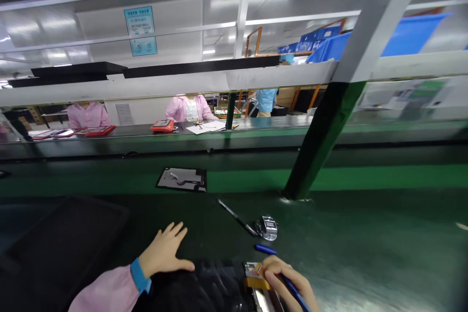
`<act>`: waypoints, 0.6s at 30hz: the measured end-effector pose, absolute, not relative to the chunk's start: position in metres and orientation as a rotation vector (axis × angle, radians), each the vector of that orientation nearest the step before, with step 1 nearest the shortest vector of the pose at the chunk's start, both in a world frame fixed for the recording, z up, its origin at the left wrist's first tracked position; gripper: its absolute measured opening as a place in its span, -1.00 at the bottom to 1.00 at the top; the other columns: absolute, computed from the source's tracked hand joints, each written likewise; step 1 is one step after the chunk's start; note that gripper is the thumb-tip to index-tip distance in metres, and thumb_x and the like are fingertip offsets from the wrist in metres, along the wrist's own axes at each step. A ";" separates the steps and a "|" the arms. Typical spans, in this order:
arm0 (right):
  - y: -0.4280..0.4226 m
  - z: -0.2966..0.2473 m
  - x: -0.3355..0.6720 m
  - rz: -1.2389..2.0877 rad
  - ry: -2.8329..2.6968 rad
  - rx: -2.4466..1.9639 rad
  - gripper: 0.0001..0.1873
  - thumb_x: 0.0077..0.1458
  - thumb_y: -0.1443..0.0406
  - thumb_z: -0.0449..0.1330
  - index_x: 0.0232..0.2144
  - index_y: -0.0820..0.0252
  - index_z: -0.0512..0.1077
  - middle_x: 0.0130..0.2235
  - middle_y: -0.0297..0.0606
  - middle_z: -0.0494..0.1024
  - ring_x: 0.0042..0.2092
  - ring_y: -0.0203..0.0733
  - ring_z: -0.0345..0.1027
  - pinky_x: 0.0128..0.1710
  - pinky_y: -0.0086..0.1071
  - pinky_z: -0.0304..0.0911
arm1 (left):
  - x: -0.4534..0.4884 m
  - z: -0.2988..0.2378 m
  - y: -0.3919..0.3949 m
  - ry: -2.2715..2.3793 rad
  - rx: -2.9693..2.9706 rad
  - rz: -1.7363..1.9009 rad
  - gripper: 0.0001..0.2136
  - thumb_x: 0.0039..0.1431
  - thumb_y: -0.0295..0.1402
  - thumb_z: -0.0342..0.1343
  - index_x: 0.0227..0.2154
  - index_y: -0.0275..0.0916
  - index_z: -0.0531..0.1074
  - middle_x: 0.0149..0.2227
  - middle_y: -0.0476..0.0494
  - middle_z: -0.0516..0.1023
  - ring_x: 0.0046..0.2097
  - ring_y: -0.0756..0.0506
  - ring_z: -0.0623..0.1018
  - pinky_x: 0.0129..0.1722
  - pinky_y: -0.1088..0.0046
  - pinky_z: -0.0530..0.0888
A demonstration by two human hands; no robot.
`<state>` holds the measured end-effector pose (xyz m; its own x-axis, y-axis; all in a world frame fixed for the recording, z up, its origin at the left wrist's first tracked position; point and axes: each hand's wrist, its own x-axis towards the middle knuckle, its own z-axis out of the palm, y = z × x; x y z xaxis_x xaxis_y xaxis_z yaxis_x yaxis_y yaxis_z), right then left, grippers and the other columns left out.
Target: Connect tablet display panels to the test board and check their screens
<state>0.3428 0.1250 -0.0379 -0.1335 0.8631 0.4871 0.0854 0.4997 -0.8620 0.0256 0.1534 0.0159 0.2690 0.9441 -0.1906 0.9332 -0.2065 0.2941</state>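
Note:
My left hand lies flat with fingers spread on the green bench top, just above a dark flat panel at the bottom edge. My right hand is closed around a blue pen and rests on the panel's right end, where an amber strip and a small circuit part show. A pink sleeve with a blue cuff covers my left wrist. A second blue pen or cap lies just above my right hand.
A black pen and a metal tally counter lie ahead. Another flat panel sits on the green conveyor belt. A dark tray is at left. A slanted post rises at right. People in pink coats sit across the line.

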 end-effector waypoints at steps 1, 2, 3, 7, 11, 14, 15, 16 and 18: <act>0.125 -0.038 0.342 0.831 -1.580 -0.832 -0.65 0.15 0.08 0.19 -0.59 0.11 0.46 -0.49 -0.23 0.52 -0.44 -0.10 0.43 -0.40 -0.32 0.38 | 0.028 0.018 0.147 1.690 2.191 0.026 -0.18 -0.05 0.10 0.19 0.25 -0.17 0.19 0.32 -0.34 0.18 0.31 -0.46 0.17 0.19 -0.18 0.19; 0.124 -0.038 0.342 0.844 -1.588 -0.832 -0.65 0.16 0.09 0.19 -0.58 0.11 0.47 -0.48 -0.23 0.52 -0.43 -0.11 0.43 -0.38 -0.32 0.38 | 0.030 0.020 0.144 1.675 2.191 0.020 -0.21 -0.02 0.10 0.16 0.25 -0.12 0.17 0.33 -0.31 0.16 0.32 -0.44 0.15 0.21 -0.18 0.15; 0.124 -0.038 0.341 0.860 -1.594 -0.837 -0.66 0.17 0.10 0.18 -0.57 0.11 0.47 -0.48 -0.24 0.52 -0.42 -0.11 0.43 -0.37 -0.32 0.37 | 0.031 0.023 0.142 1.663 2.195 0.021 -0.25 0.02 0.09 0.13 0.25 -0.09 0.17 0.34 -0.29 0.16 0.33 -0.40 0.15 0.23 -0.15 0.13; 0.121 -0.038 0.343 0.921 -1.544 -0.911 -0.69 0.15 0.11 0.20 -0.56 0.11 0.45 -0.46 -0.27 0.51 -0.39 -0.12 0.41 -0.34 -0.33 0.34 | 0.038 0.025 0.129 1.611 2.211 -0.010 -0.06 -0.22 0.09 0.28 0.26 -0.20 0.17 0.31 -0.46 0.18 0.28 -0.48 0.22 0.20 -0.18 0.16; 0.122 -0.036 0.343 0.972 -1.512 -0.921 -0.70 0.16 0.12 0.19 -0.55 0.11 0.44 -0.43 -0.27 0.51 -0.37 -0.12 0.42 -0.32 -0.33 0.31 | 0.044 0.009 0.094 1.634 2.231 -0.210 0.29 -0.59 -0.06 0.44 0.28 -0.53 0.00 0.23 -0.81 0.19 0.21 -0.67 0.25 0.11 -0.43 0.08; 0.123 -0.035 0.342 0.959 -1.506 -0.930 -0.69 0.15 0.11 0.19 -0.55 0.13 0.45 -0.43 -0.26 0.51 -0.37 -0.11 0.40 -0.31 -0.32 0.29 | 0.046 0.011 0.080 1.714 2.179 -0.282 0.26 -0.64 -0.21 0.47 0.26 -0.55 0.06 0.19 -0.77 0.25 0.22 -0.61 0.26 0.17 -0.36 0.03; 0.124 -0.035 0.342 0.946 -1.484 -0.936 -0.68 0.15 0.10 0.19 -0.56 0.13 0.45 -0.43 -0.25 0.51 -0.37 -0.11 0.40 -0.31 -0.31 0.29 | 0.046 0.018 0.078 1.721 2.164 -0.270 0.22 -0.66 -0.26 0.48 0.24 -0.52 0.13 0.16 -0.70 0.30 0.20 -0.56 0.30 0.20 -0.28 0.07; 0.125 -0.035 0.343 0.937 -1.447 -0.939 -0.67 0.15 0.09 0.19 -0.56 0.14 0.45 -0.44 -0.24 0.51 -0.36 -0.10 0.39 -0.30 -0.30 0.29 | 0.047 0.028 0.077 1.733 2.156 -0.235 0.15 -0.66 -0.30 0.49 0.20 -0.48 0.21 0.12 -0.60 0.35 0.16 -0.49 0.37 0.20 -0.18 0.16; 0.127 -0.037 0.344 0.937 -1.362 -0.932 -0.65 0.14 0.07 0.20 -0.56 0.15 0.47 -0.45 -0.22 0.51 -0.35 -0.08 0.38 -0.29 -0.28 0.29 | 0.048 0.051 0.072 1.800 2.166 -0.088 -0.09 -0.55 -0.33 0.49 0.06 -0.36 0.35 0.02 -0.37 0.42 0.00 -0.34 0.51 0.07 0.08 0.41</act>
